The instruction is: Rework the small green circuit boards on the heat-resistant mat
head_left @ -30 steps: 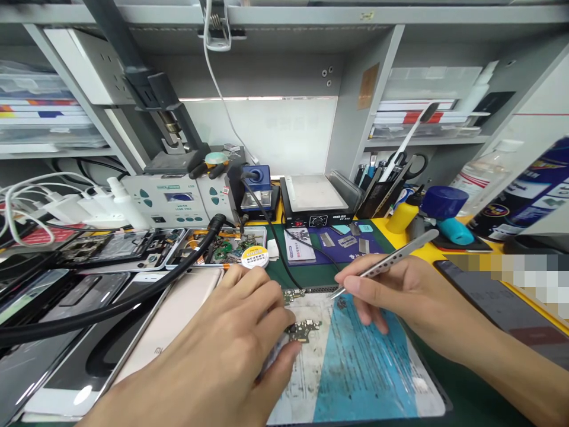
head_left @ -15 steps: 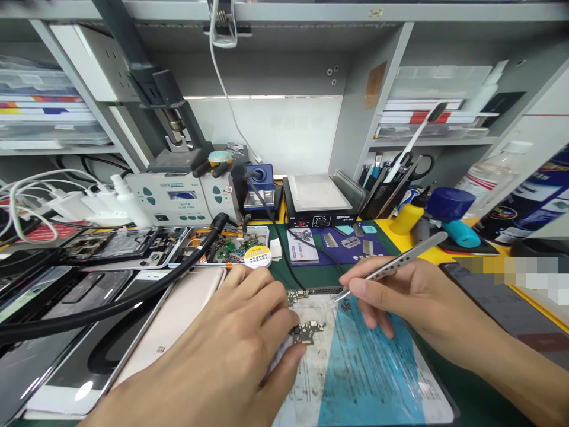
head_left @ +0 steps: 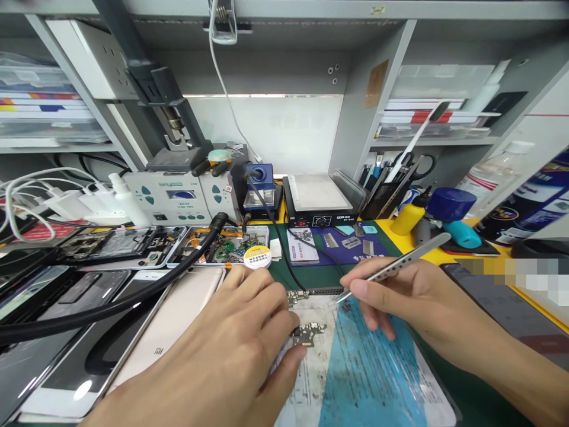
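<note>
My left hand [head_left: 242,341] is closed, thumb and fingers gripping the edge of a small dark circuit board [head_left: 310,334] just above the work mat. Its fingers hide part of that board. In my right hand [head_left: 400,296] is a pair of silver tweezers [head_left: 391,265] with a row of holes. The tweezers' tips point down and left, over the top of the blue-and-white work mat [head_left: 368,367]. A second small circuit board [head_left: 297,296] lies at the mat's upper edge, partly behind my left fingers.
Phones and a phone back cover [head_left: 178,320] lie at left, crossed by a thick black hose [head_left: 133,302]. Behind are a parts tray [head_left: 231,240], a hot-air station [head_left: 178,198] and a heating plate [head_left: 317,196]. Bottles and a tool holder [head_left: 382,198] stand back right.
</note>
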Demonstrator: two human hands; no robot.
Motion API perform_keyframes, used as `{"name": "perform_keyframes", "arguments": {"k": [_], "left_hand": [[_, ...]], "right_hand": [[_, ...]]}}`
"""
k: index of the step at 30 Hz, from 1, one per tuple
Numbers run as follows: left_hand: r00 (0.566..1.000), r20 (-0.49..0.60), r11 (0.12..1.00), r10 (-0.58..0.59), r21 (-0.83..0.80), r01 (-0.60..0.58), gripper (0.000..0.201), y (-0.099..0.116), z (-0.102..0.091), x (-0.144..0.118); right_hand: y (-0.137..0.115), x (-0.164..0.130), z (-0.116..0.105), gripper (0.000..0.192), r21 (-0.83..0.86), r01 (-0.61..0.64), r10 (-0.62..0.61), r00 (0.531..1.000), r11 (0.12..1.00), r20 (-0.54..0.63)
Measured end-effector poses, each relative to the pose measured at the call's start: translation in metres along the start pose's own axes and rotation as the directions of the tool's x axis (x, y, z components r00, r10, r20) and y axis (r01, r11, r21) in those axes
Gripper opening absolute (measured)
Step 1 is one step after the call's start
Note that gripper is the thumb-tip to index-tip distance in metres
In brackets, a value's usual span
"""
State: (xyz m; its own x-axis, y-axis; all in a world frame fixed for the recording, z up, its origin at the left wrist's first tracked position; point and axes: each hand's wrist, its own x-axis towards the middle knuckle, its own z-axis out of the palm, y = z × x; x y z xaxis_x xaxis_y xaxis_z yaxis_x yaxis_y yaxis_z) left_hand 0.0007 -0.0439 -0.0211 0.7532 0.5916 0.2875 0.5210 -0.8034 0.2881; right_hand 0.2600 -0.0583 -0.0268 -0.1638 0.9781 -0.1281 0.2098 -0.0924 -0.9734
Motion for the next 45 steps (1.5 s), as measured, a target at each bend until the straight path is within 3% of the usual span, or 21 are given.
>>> {"name": "perform_keyframes", "arguments": {"k": [24,45], "left_hand": [[0.998,-0.047,0.994,0.040,0.100,-0.036,0.025,0.0014,0.0022,-0.0001],[0.999,-0.015,0.995,0.040,0.091,-0.039,0.025,-0.0014,0.0045,0.0023]], "right_hand": [[-0.0014,-0.0016,-0.0003,0.034,-0.031,-0.033,0.033,0.999,0.999,0.002],[-0.0017,-0.0019,-0.0013,0.035,-0.051,-0.043,0.043,0.999,0.998,0.002]]}}
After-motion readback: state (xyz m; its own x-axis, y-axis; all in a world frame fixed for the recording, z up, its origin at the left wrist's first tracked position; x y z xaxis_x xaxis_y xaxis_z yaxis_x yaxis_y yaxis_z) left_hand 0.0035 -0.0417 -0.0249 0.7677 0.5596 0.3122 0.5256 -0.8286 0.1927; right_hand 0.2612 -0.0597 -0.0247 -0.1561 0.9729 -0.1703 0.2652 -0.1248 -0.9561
